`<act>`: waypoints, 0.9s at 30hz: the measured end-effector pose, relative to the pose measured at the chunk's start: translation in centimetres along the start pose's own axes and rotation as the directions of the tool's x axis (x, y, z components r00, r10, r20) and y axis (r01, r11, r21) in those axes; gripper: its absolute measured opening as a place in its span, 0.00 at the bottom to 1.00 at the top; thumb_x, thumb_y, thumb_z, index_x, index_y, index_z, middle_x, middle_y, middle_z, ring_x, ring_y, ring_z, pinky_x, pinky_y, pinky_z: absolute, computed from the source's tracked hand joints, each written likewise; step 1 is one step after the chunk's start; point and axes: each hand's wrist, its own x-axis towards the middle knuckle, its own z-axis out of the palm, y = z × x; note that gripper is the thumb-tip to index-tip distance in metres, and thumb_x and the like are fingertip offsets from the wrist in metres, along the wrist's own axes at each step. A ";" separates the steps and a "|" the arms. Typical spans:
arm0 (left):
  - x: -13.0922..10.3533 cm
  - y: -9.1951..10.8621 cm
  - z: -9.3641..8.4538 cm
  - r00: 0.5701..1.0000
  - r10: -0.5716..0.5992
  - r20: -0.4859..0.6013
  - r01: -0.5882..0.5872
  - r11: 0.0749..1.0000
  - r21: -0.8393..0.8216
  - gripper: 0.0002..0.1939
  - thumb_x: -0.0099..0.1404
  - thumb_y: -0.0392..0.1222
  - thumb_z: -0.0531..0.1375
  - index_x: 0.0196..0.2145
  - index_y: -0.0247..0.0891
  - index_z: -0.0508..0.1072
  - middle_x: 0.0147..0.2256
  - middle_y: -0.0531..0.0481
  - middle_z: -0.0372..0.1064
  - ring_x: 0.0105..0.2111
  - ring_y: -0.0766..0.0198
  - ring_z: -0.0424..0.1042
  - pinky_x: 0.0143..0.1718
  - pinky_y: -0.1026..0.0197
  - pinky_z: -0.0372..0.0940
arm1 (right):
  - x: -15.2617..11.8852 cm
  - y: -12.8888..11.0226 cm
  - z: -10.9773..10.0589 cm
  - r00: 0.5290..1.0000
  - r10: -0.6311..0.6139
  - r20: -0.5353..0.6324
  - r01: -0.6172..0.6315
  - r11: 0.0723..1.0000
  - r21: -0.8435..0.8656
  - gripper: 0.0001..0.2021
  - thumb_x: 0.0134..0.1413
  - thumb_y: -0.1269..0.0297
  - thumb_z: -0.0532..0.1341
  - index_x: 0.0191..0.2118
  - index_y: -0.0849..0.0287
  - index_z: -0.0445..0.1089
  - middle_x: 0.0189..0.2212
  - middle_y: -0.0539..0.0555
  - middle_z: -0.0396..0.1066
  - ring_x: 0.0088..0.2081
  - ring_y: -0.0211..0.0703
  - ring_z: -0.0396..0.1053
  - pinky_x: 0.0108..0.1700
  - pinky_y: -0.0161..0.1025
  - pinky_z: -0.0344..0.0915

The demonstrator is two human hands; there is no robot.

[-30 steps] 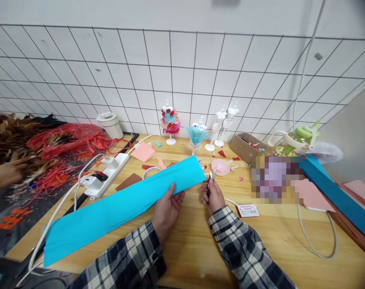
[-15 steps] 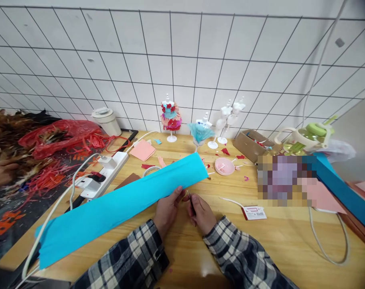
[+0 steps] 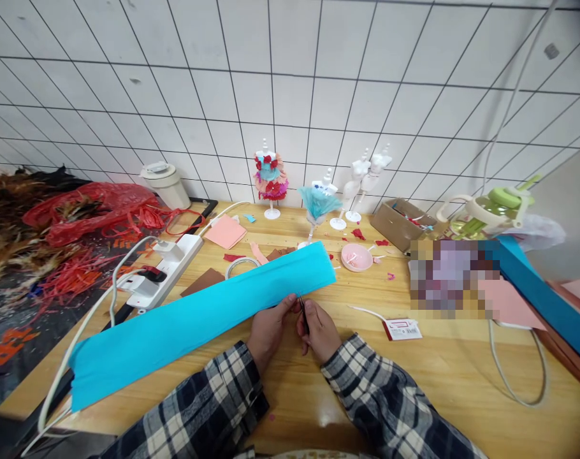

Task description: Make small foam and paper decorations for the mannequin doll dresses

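Observation:
A long strip of bright blue crepe paper (image 3: 199, 312) lies slantwise across the left half of the desk, its right end raised toward the middle. My left hand (image 3: 269, 328) pinches its lower edge between thumb and fingers. My right hand (image 3: 320, 331) is closed round small dark scissors (image 3: 303, 312), whose slim tips point up at that paper edge near my left thumb. Most of the scissors' handle is hidden in my fingers. Just behind the paper's right end stands a small white dress form (image 3: 319, 197) wearing teal tulle.
Another dressed form (image 3: 271, 182) and two bare white forms (image 3: 359, 182) stand by the wall. Around them are a pink dish (image 3: 357, 257), a cardboard box (image 3: 399, 226), a tape roll (image 3: 237, 266) and paper scraps. A power strip (image 3: 168, 280) with cables lies left, a tag (image 3: 403, 329) right.
The scissors have turned more upright, their tips now close to the paper's lower edge. The strip's left end has shifted slightly right. A person's hand at the far left has left view.

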 end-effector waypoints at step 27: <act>-1.3 0.3 0.1 0.981 -0.053 -0.186 0.072 0.993 0.099 0.15 0.47 0.53 0.68 0.20 0.38 0.75 0.23 0.48 0.74 0.27 0.56 0.69 0.34 0.57 0.63 | 0.5 1.6 0.8 1.000 -0.016 -0.012 0.016 1.000 0.017 0.26 0.54 0.33 0.46 0.32 0.54 0.56 0.17 0.42 0.52 0.11 0.32 0.49 0.09 0.32 0.49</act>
